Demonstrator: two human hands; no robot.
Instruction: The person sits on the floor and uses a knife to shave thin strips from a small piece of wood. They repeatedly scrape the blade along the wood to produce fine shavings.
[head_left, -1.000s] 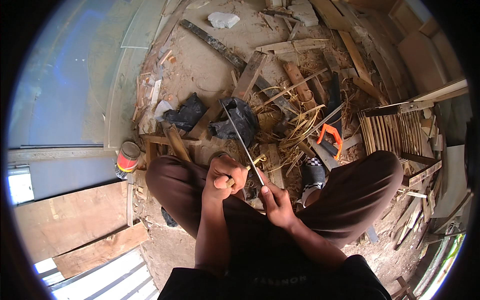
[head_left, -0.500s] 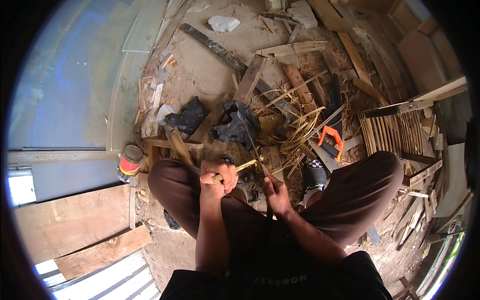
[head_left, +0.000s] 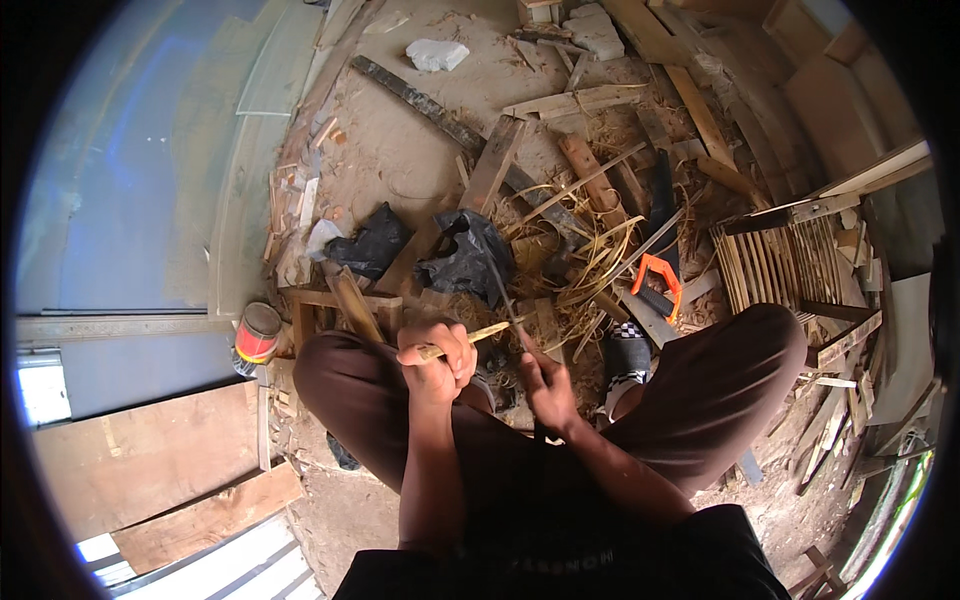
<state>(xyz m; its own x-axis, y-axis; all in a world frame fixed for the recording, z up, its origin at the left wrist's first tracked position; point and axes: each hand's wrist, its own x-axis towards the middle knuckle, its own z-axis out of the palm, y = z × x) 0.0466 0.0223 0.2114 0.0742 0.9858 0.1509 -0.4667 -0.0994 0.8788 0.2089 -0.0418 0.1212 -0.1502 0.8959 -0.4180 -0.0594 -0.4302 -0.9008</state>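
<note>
Two hands work over the lap: left hand (head_left: 440, 352) curls its fingers (head_left: 462, 345) tight round a thin bamboo strip (head_left: 487, 331), which pokes out rightward past the knuckles. Right hand (head_left: 545, 390) grips a long knife (head_left: 500, 285), blade slanting up-left, meeting the strip just beyond the left fingers. Bamboo shavings (head_left: 590, 250) litter the floor ahead, an orange-handled saw (head_left: 657, 285) nearby.

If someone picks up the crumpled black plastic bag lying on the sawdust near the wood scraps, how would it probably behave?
The crumpled black plastic bag would probably be floppy: its folds sag over the wood scraps with no fixed shape. It looks thin, so likely light for its size, though what it may hold is hidden. Its glossy surface suggests it could slip between fingers.
</note>
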